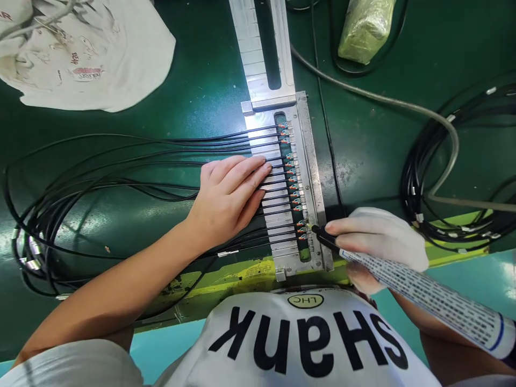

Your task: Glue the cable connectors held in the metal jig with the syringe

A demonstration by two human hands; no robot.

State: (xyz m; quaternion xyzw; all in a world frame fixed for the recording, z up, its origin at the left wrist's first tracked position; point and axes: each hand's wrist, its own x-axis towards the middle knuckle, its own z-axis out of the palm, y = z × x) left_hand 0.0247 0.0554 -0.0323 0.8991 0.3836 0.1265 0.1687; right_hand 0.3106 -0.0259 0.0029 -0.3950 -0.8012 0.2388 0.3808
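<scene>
A metal fixture [287, 226] lies on the bench, with several black cables [226, 142] laid side by side across its grooves. Their stripped ends, with small coloured wires and connectors [297, 201], sit over a long slot. My bare left hand [231, 196] rests on the cables at the fixture's left side, fingers stretched out and pressing down. In my right hand [381, 239], which wears a white glove, is a pen with a printed white barrel [427, 293] and black front end. Its pale tip touches or nearly touches the connectors near the slot's lower end; I cannot tell which.
Coiled black cables lie at the left [36, 236] and right [415, 172]. A marked white cloth or bag [133, 59] is at upper left, a plastic-wrapped block [366, 27] at upper right. A grey hose [382, 97] crosses the green bench [193, 70].
</scene>
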